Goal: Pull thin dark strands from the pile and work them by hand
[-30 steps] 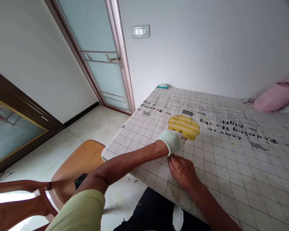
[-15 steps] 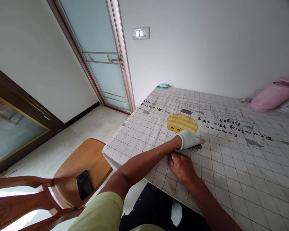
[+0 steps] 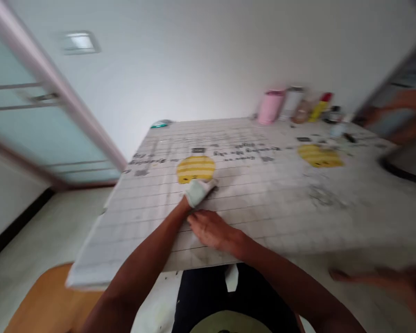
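Observation:
My left hand [image 3: 198, 191] wears a white work glove [image 3: 194, 193] with a greyish finger part, and reaches over the table beside a printed yellow striped figure [image 3: 196, 169]. Its fingers point right and are smeared by motion. Just below the left wrist is my bare right hand [image 3: 210, 228], its fingers closed at the glove's cuff. The right fingertips are partly tucked under the left wrist, so the exact grip is blurred. Both hands are over the white checked tablecloth [image 3: 263, 208].
A pink container [image 3: 271, 107], a white container [image 3: 291, 104] and a yellow-red item [image 3: 321, 107] stand along the wall. A teal-edged item [image 3: 161, 123] sits at the far left corner. A wooden chair [image 3: 52, 300] is at lower left; a dark blurred object [image 3: 409, 159] is at right.
The view has swung right, showing more of the table and the items by the wall. The gloved left hand and the right hand stay together at the left wrist.

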`<state>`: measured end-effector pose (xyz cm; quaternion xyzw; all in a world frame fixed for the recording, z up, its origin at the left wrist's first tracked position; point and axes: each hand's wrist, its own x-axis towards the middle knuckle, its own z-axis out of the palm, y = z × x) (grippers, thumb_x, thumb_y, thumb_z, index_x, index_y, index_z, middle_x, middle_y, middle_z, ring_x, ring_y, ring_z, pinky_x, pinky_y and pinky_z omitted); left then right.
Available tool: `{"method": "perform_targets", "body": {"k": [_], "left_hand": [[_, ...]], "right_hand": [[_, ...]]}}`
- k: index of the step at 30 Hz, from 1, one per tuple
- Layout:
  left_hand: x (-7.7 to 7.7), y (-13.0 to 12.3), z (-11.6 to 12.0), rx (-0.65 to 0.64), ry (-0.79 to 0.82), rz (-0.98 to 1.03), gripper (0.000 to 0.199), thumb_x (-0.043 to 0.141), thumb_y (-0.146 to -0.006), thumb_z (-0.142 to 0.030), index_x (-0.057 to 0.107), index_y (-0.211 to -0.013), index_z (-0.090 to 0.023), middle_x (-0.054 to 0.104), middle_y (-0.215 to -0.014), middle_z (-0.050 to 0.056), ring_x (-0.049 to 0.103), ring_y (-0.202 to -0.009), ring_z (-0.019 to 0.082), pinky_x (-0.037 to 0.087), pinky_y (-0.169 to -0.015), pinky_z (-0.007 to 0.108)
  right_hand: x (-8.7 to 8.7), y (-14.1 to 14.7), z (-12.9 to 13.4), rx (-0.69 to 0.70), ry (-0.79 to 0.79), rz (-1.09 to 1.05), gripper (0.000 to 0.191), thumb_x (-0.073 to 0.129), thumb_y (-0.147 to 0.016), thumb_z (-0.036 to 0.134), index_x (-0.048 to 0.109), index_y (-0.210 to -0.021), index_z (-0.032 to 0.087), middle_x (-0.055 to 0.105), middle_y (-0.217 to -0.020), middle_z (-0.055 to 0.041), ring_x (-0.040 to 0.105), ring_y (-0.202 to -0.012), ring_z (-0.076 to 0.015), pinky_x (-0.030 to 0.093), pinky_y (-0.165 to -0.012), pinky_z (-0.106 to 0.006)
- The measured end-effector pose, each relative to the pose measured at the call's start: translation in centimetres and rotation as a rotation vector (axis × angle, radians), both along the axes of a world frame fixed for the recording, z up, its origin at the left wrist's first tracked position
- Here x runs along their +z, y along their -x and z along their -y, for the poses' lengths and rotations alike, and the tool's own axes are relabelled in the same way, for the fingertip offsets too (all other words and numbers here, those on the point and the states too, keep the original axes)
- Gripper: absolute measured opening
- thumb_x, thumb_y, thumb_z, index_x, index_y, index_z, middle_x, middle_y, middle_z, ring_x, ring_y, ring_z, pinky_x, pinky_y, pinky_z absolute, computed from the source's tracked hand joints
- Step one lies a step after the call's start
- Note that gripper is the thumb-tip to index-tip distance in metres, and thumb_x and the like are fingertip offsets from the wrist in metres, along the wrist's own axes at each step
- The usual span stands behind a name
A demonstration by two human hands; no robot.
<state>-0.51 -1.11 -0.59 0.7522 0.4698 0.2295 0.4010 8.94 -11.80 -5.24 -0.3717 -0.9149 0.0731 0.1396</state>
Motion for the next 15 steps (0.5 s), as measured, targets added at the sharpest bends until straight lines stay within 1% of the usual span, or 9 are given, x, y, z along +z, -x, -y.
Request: {"method": "perform_targets", "body": {"k": [1,3,5,6,8,10,13,15], "left_hand": [[-0.4,0.1,-0.4,0.062,0.012,0.0,0.047,0.055,-0.099,-0.055,0.074,-0.072,-0.022,0.074,-0.07,0.006,0.067,-0.062,0.018,0.051,-0.059,0.028],[-1.2,0.1,-1.3,0.125,0.077,-0.006,0.044,0.055,-0.097,-0.058,0.076,-0.078,-0.024,0.079,-0.079,0.005,0.07,-0.068,0.018,0.052,-0.062,0.027],[-1.9,0.1,-1.9,0.134,0.122,0.006,0.046,0.056,-0.095,-0.062,0.075,-0.079,-0.024,0.078,-0.077,0.005,0.07,-0.07,0.02,0.053,-0.066,0.028],[-2.2,0.1,-2.0,0.131,0.131,0.008,0.046,0.057,-0.093,-0.063,0.075,-0.079,-0.023,0.077,-0.073,0.004,0.069,-0.07,0.021,0.054,-0.068,0.029],[-2.5,0.0,-1.9,0.126,0.151,0.021,0.047,0.06,-0.091,-0.065,0.075,-0.079,-0.023,0.075,-0.069,0.003,0.067,-0.069,0.021,0.054,-0.07,0.03],[-2.7,0.0,-1.7,0.127,0.169,0.027,0.047,0.061,-0.09,-0.066,0.076,-0.08,-0.023,0.074,-0.069,0.003,0.066,-0.067,0.02,0.054,-0.071,0.031],[-2.8,-0.2,-1.9,0.131,0.177,0.02,0.048,0.061,-0.089,-0.067,0.075,-0.08,-0.023,0.073,-0.069,0.003,0.065,-0.067,0.021,0.053,-0.07,0.031],[-2.9,-0.4,-2.1,0.129,0.172,0.005,0.048,0.061,-0.089,-0.068,0.075,-0.081,-0.023,0.073,-0.07,0.003,0.065,-0.068,0.021,0.052,-0.071,0.032]], "right_hand": [[0.4,-1.1,0.3,0.024,-0.016,0.021,0.012,0.054,-0.109,0.016,0.064,-0.104,0.016,0.074,-0.098,-0.0091,0.068,-0.089,-0.0211,0.049,-0.081,-0.032],[1.2,-4.3,1.3,0.011,-0.056,0.056,0.017,0.05,-0.111,0.019,0.064,-0.104,0.016,0.071,-0.098,-0.0085,0.064,-0.088,-0.0202,0.047,-0.08,-0.032],[2.0,-8.5,2.9,-0.041,-0.056,0.075,0.021,0.047,-0.112,0.02,0.065,-0.101,0.016,0.069,-0.096,-0.0082,0.06,-0.085,-0.0194,0.045,-0.075,-0.031],[2.4,-10.9,3.8,-0.075,-0.023,0.072,0.022,0.047,-0.111,0.019,0.065,-0.098,0.016,0.068,-0.094,-0.0076,0.059,-0.084,-0.0188,0.044,-0.072,-0.031],[3.0,-16.4,5.4,-0.253,0.056,0.001,0.025,0.047,-0.111,0.019,0.066,-0.094,0.017,0.068,-0.091,-0.0055,0.056,-0.079,-0.0169,0.041,-0.069,-0.029],[3.5,-22.3,6.4,-0.469,0.079,-0.1,0.028,0.047,-0.11,0.022,0.067,-0.091,0.018,0.069,-0.089,-0.0041,0.056,-0.076,-0.0162,0.04,-0.069,-0.028],[4.0,-30.9,6.5,-0.82,0.054,-0.138,0.025,0.051,-0.104,0.023,0.073,-0.091,0.018,0.073,-0.088,-0.005,0.059,-0.076,-0.0175,0.04,-0.071,-0.029],[4.3,-35.6,5.8,-0.998,0.015,-0.092,0.022,0.055,-0.1,0.022,0.076,-0.094,0.016,0.076,-0.091,-0.008,0.062,-0.08,-0.0196,0.042,-0.075,-0.03]]}}
